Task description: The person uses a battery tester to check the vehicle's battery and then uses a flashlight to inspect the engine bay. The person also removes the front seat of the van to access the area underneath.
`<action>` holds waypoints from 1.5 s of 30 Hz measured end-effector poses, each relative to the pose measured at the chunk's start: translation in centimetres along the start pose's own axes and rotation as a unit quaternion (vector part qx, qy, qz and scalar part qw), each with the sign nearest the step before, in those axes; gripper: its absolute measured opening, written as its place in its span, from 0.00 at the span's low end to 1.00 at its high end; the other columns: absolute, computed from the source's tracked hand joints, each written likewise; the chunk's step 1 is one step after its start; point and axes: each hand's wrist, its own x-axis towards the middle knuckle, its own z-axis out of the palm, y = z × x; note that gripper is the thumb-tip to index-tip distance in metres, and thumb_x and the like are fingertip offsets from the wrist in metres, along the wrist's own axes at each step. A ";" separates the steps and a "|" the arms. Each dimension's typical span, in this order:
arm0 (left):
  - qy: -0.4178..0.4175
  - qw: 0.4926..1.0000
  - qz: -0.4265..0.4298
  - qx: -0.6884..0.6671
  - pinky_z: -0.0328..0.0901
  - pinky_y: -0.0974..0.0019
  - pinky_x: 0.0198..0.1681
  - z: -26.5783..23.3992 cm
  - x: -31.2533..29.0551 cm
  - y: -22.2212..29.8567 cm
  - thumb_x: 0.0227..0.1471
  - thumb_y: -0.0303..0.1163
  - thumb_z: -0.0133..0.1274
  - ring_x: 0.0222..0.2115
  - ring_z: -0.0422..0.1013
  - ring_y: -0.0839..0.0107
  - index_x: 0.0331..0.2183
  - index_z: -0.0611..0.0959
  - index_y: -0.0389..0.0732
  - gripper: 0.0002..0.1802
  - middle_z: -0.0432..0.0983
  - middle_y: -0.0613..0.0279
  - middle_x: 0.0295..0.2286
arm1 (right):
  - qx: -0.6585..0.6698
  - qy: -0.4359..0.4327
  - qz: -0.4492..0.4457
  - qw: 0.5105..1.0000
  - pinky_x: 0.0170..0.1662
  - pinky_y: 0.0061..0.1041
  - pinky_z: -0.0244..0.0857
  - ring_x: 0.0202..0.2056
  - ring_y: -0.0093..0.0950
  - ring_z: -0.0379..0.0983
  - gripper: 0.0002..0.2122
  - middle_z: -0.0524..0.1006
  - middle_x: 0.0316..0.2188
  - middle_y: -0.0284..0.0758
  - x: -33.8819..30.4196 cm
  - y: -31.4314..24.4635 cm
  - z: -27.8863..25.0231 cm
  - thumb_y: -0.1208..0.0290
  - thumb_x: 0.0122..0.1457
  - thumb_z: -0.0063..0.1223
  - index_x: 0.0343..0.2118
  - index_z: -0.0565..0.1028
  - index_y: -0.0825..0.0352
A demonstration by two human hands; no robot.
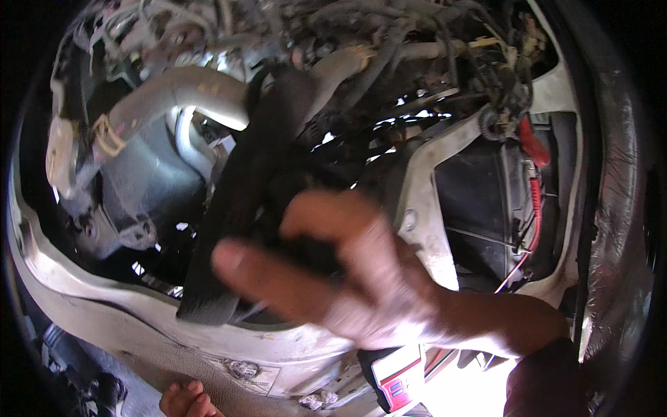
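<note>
My right hand point(351, 278) reaches over the front of an open engine bay, blurred by motion. Its thumb stretches left and the index finger bends above it, with a dark gap between them. The thumb overlaps a long black strip-like part point(240, 201), which slants from the engine down across the pale front crossmember point(90, 288). Whether the fingers grip that part cannot be made out. My left hand point(186, 401) shows only at the lower edge, fingers curled together by the pale front body panel point(149, 358). Anything in it is hidden.
A thick grey hose point(180, 87) with a clamp point(109, 135) curves at the upper left above a bluish plastic tank point(149, 174). Wiring tangles across the back. On the right sit a black box point(479, 201) and a red cable point(535, 201). A red-and-white labelled object point(397, 382) lies below my right wrist.
</note>
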 end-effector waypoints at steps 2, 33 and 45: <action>-0.002 1.000 -0.007 0.005 0.71 0.46 0.52 -0.2 0.1 0.5 0.63 0.29 0.50 0.39 0.78 0.52 0.34 0.85 0.32 0.12 0.84 0.45 0.36 | -0.056 0.009 0.001 0.998 0.44 0.23 0.77 0.49 0.35 0.70 0.28 0.66 0.55 0.43 -0.5 -2.1 0.4 0.67 0.55 0.65 0.61 0.73 0.48; -0.100 0.993 -0.046 -0.034 0.70 0.55 0.52 -1.3 0.8 0.1 0.61 0.24 0.53 0.40 0.79 0.62 0.36 0.85 0.36 0.07 0.86 0.53 0.37 | -0.062 0.040 0.149 0.986 0.49 0.34 0.67 0.48 0.38 0.69 0.52 0.67 0.52 0.48 -0.3 -1.4 -9.3 0.63 0.38 0.75 0.67 0.57 0.72; -0.107 0.992 -0.062 -0.020 0.64 0.47 0.57 -2.2 -2.1 -0.7 0.60 0.34 0.51 0.48 0.74 0.53 0.38 0.82 0.38 0.11 0.82 0.47 0.42 | -0.094 0.047 0.239 0.965 0.61 0.33 0.69 0.62 0.44 0.66 0.51 0.63 0.62 0.57 1.6 0.1 -9.8 0.42 0.57 0.61 0.71 0.46 0.71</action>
